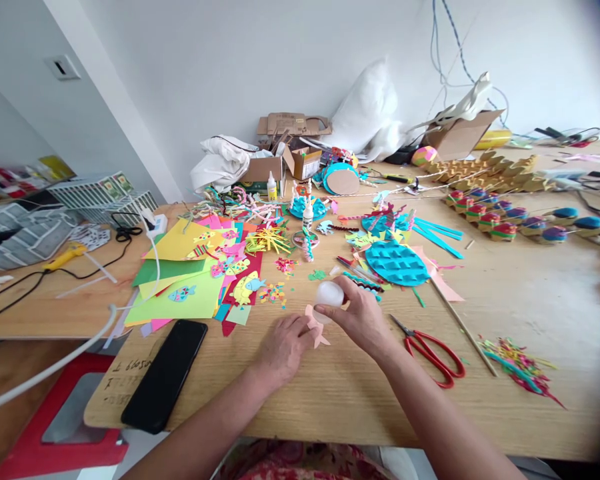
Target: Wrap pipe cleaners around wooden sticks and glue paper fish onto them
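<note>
My right hand (363, 313) grips a white glue bottle (329, 293), tipped over so that its rounded base faces me. Its nozzle end is hidden, just above a pink paper fish (321, 337) on the table. My left hand (285, 347) has its fingers bent together at the fish's left edge, holding it against the wood. To the right lie red-handled scissors (433, 357), blades slightly apart. Beyond my hands are small heaps of paper confetti (273, 293) and a blue bumpy oval (397, 263).
Coloured paper sheets (180, 300) with decorated fish lie left, behind a black phone (165, 377). A white cable (100, 340) crosses the left side. A wooden stick (465, 327) and paper shreds (523, 370) are at right. Another glue bottle (307, 217) stands mid-table.
</note>
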A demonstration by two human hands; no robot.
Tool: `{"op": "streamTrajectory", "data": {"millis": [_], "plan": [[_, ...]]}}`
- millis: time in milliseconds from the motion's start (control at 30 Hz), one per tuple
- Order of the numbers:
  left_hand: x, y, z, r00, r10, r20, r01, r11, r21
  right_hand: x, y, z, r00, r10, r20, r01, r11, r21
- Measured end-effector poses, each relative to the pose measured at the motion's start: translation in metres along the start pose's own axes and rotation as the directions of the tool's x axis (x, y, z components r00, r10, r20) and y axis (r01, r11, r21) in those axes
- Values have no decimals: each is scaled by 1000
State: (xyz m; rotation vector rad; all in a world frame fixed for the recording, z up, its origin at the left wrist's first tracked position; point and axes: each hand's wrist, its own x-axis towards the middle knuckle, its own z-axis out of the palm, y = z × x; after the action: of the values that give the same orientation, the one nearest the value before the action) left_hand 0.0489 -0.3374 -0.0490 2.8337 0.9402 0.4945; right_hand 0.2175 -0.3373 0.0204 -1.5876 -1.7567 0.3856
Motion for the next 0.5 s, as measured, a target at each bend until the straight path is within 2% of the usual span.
{"op": "streamTrajectory", "data": {"millis": [500], "plan": [[1,2,-7,1000,-1,21,1,1000,-21,2,5,4,999,-15,-36,15,1000,-2]]}}
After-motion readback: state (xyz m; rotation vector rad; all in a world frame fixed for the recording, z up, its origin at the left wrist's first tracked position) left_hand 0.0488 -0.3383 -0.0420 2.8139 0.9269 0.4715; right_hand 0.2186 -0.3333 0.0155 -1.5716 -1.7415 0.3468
